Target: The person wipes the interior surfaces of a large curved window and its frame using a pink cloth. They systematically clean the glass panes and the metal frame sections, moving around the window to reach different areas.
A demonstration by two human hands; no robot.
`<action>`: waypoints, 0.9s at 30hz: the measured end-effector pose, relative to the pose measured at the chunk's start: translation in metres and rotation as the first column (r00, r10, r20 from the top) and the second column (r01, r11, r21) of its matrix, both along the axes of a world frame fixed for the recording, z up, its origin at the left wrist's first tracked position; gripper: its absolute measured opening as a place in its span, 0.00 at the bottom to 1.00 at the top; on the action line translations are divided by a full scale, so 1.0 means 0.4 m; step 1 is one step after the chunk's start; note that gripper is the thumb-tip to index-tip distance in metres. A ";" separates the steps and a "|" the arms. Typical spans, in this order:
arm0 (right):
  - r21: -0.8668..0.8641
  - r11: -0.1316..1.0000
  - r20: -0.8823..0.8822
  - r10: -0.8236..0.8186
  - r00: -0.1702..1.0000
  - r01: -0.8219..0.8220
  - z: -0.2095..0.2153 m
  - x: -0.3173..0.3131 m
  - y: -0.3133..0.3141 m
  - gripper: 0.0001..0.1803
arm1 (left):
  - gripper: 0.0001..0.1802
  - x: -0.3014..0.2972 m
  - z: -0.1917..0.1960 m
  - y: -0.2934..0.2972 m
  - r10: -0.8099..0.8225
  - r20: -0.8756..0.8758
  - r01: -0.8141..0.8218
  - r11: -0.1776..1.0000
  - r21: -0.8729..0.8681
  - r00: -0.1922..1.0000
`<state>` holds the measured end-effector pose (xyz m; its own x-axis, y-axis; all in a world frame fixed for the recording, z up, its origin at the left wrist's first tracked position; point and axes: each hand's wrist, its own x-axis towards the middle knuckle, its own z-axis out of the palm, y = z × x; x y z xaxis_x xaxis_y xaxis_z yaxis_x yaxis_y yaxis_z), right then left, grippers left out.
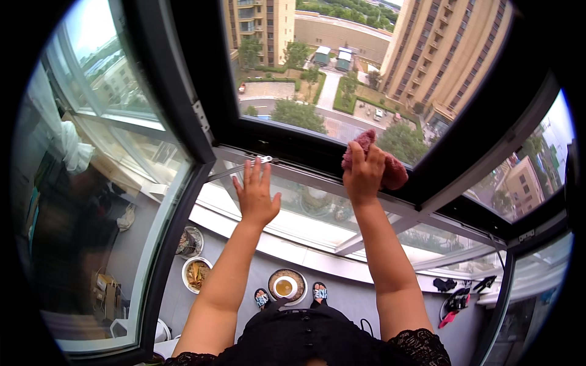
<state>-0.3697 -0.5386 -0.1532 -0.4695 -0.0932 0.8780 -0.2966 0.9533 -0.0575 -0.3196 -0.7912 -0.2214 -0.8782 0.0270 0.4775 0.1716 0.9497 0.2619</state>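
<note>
Pink cloth (395, 175), clasped in the grip of the right hand (364, 172), slants along the black window frame (299, 141); the left hand (257, 195), farther off, spreads empty.

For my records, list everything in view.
Cloth: one, pink, against window frame
Window frame: one, black, ahead
Open sashes: two, dark, left and right
Window stay: one, silver, left
Round containers: several, mostly white, floor
Slippers: two, black and blue, floor
Dark items: several, unclear, right
Fabric: one, white, far left
Buildings: several, beige, outside
Trees: many, green, outside
Garment: one, black, lower centre
Left hand: one, spread, by stay
Right hand: one, on cloth
</note>
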 end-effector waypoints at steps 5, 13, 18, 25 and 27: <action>0.118 0.930 -0.017 0.351 0.936 -0.347 0.015 -0.114 -0.317 0.18 | 0.45 0.032 0.038 -0.020 0.028 0.088 -0.024 0.999 -0.045 0.996; 0.626 0.558 0.091 0.641 0.762 -0.545 0.159 -0.244 -0.470 0.21 | 0.45 0.043 0.092 -0.028 0.020 0.285 0.037 0.981 -0.193 0.958; 0.672 0.646 -0.119 0.577 0.808 -0.363 0.370 -0.172 -0.308 0.12 | 0.49 0.021 0.105 0.024 0.017 0.220 -0.016 1.000 -0.007 0.975; 0.440 0.883 -0.734 0.251 0.631 0.161 0.875 -0.055 0.108 0.17 | 0.48 -0.047 0.369 0.191 -0.325 -0.365 0.362 0.931 0.036 0.872; 0.317 0.917 -0.810 0.128 0.572 0.243 1.072 -0.010 0.248 0.21 | 0.49 -0.084 0.401 0.264 -0.386 -0.367 0.431 0.901 0.045 0.846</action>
<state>-0.3738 -0.4393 0.2757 0.3962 -0.4782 0.7838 0.0173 0.8574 0.5143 -0.3531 -0.6854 -0.0611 -0.5818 0.2695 0.7674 0.6366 0.7381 0.2234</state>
